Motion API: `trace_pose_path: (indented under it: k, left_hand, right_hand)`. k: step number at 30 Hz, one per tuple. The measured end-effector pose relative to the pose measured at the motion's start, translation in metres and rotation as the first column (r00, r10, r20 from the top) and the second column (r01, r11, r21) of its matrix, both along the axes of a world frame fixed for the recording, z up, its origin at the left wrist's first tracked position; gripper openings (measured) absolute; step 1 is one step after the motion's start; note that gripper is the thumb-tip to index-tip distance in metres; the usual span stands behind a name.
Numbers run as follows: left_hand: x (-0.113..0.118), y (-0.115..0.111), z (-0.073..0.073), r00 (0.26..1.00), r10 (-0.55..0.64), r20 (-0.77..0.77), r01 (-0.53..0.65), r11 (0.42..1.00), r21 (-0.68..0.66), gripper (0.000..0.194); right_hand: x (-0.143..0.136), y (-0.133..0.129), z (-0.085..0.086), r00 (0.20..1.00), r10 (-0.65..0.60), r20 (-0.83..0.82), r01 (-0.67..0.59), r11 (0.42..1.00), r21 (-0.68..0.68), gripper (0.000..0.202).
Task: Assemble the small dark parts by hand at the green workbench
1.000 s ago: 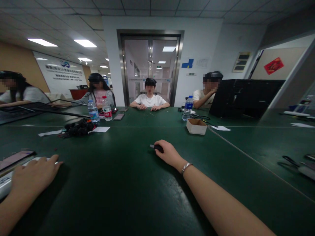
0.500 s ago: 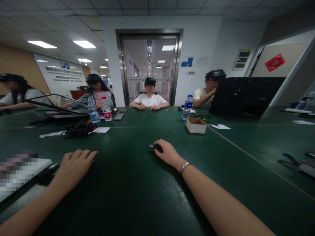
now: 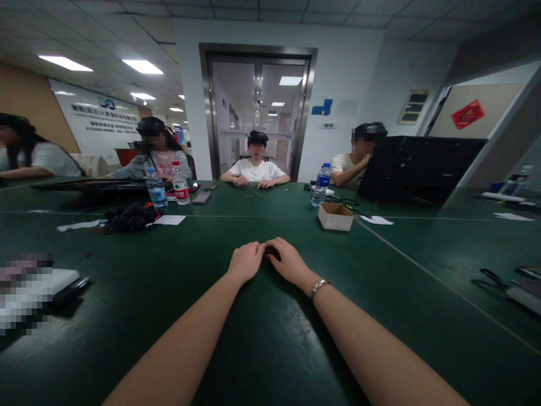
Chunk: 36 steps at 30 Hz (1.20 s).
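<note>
Near the middle of the green table (image 3: 169, 293), my right hand (image 3: 289, 262), with a silver bracelet at its wrist, is closed round a small black object (image 3: 273, 252). My left hand (image 3: 246, 261) is beside it, fingers together and bent, its fingertips at the left end of the black object. The light end piece that stuck out there earlier is hidden by my left fingers. Whether they pinch it cannot be made out.
An open cardboard box (image 3: 335, 217) stands beyond my right hand, near a water bottle (image 3: 322, 185). Black cables (image 3: 132, 217), paper (image 3: 169, 220) and two bottles lie or stand at back left. Several people sit around the table; a black monitor (image 3: 422, 168) is at right.
My left hand has moved right, from the left side of the table to the black object, and its fingers have closed. My right hand stays in place. A black frame at back left has been lowered.
</note>
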State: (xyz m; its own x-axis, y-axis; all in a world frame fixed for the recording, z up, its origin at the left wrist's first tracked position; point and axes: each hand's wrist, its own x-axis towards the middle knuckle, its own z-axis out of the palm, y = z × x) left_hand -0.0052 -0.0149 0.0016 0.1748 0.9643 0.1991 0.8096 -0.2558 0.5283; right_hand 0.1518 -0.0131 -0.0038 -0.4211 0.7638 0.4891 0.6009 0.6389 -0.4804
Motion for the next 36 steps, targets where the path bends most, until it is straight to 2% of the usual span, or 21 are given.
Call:
trace_pose_path:
  k: [3,6,13,19,23,26,30,36]
  left_hand:
    - [-0.008,0.0,-0.004,0.986,-0.022,0.165,0.027,0.999,-0.028,0.031]
    - [-0.012,0.002,-0.008,0.929,-0.022,0.37,0.041,0.998,-0.044,0.016]
    - [-0.013,0.009,-0.014,0.802,-0.102,0.588,0.135,0.991,-0.014,0.014]
    - [-0.015,0.01,-0.012,0.763,-0.124,0.634,0.146,0.989,0.017,0.02]
    - [-0.015,0.015,-0.014,0.799,-0.046,0.6,0.074,0.997,-0.023,0.025]
    - [-0.014,0.015,-0.014,0.821,-0.059,0.567,0.108,0.993,-0.053,0.022]
    - [-0.014,0.008,-0.007,0.79,-0.102,0.605,0.146,0.989,-0.024,0.013]
    - [-0.013,0.004,-0.003,0.772,-0.119,0.624,0.16,0.987,-0.01,0.017]
  right_hand:
    - [-0.001,0.0,0.0,1.0,0.011,-0.002,-0.011,1.0,-0.004,0.026]
    - [-0.001,0.001,-0.001,1.0,0.005,-0.009,-0.005,1.0,-0.004,0.026]
    - [0.002,0.003,-0.004,1.0,-0.01,-0.008,0.01,1.0,-0.018,0.027]
    - [0.001,0.003,-0.002,1.0,-0.014,-0.002,0.014,1.0,-0.001,0.024]
    - [0.002,0.002,-0.001,1.0,-0.028,-0.007,0.028,1.0,0.009,0.023]
    - [0.002,0.001,-0.001,1.0,-0.024,0.0,0.024,1.0,0.02,0.023]
    - [0.002,0.002,-0.001,1.0,-0.021,0.007,0.021,1.0,0.023,0.022]
    - [0.003,0.002,-0.002,1.0,-0.02,0.002,0.02,0.999,0.025,0.023]
